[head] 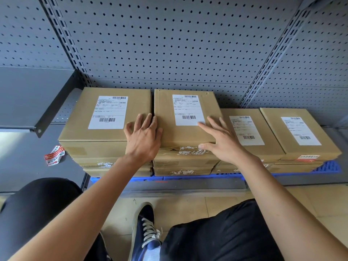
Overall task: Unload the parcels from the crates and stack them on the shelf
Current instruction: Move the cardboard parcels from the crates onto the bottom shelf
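Observation:
Several brown cardboard parcels with white shipping labels stand in stacks on a blue plastic board (328,166) on the low grey shelf. The second stack's top parcel (185,132) lies under both my hands. My left hand (144,137) rests flat on its near left corner, fingers straight and reaching onto the neighbouring left parcel (94,129). My right hand (221,142) lies flat on its right side, fingers spread, thumb at the front edge. Two lower stacks, topped by a parcel (263,149) and a far right parcel (282,129), stand to the right.
A grey pegboard wall (169,44) backs the shelf. A dark shelf bracket (56,106) juts out at the left. A crumpled red and white tape scrap (54,155) lies left of the stacks. My knees and a dark shoe (146,228) are over the beige floor.

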The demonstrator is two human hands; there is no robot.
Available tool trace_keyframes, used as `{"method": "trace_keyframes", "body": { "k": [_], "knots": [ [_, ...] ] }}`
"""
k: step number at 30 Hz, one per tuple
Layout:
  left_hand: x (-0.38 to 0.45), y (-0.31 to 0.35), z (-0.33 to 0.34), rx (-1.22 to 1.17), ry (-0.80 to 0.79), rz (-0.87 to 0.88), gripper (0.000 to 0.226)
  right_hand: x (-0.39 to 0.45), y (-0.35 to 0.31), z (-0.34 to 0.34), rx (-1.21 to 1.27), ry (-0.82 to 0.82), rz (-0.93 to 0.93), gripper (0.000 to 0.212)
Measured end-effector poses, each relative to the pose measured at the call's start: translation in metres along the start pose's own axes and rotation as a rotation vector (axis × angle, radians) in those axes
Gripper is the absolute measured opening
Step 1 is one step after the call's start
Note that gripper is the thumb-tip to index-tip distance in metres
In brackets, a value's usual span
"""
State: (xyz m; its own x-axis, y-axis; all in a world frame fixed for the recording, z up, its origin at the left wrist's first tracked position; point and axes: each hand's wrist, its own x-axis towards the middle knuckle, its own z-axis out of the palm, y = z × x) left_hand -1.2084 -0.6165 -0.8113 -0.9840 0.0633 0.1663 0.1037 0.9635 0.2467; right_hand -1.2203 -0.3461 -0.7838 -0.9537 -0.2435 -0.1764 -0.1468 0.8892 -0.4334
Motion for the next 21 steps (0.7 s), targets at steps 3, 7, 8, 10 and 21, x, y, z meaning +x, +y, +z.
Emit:
{"method": "trace_keyframes", "body": {
  "k": [3, 7, 8, 10, 21],
  "knots": [
    [0.001, -0.001, 0.002, 0.012, -0.005, -0.003, 0.06, 0.0, -0.001, 0.001, 0.001, 0.003, -0.001, 0.076],
    [-0.002, 0.001, 0.004, 0.025, -0.017, -0.011, 0.058, -0.001, 0.003, 0.003, 0.023, 0.011, -0.023, 0.074],
    [-0.002, 0.002, 0.005, 0.025, -0.021, -0.011, 0.058, -0.001, 0.003, 0.003, 0.031, 0.006, -0.024, 0.074],
    [-0.002, 0.002, 0.005, 0.03, -0.028, -0.009, 0.058, -0.001, 0.001, 0.002, 0.024, -0.006, -0.015, 0.074],
    [-0.003, 0.002, 0.002, 0.035, -0.049, -0.009, 0.062, -0.003, -0.026, 0.041, -0.43, 0.13, 0.033, 0.099]
  ]
}}
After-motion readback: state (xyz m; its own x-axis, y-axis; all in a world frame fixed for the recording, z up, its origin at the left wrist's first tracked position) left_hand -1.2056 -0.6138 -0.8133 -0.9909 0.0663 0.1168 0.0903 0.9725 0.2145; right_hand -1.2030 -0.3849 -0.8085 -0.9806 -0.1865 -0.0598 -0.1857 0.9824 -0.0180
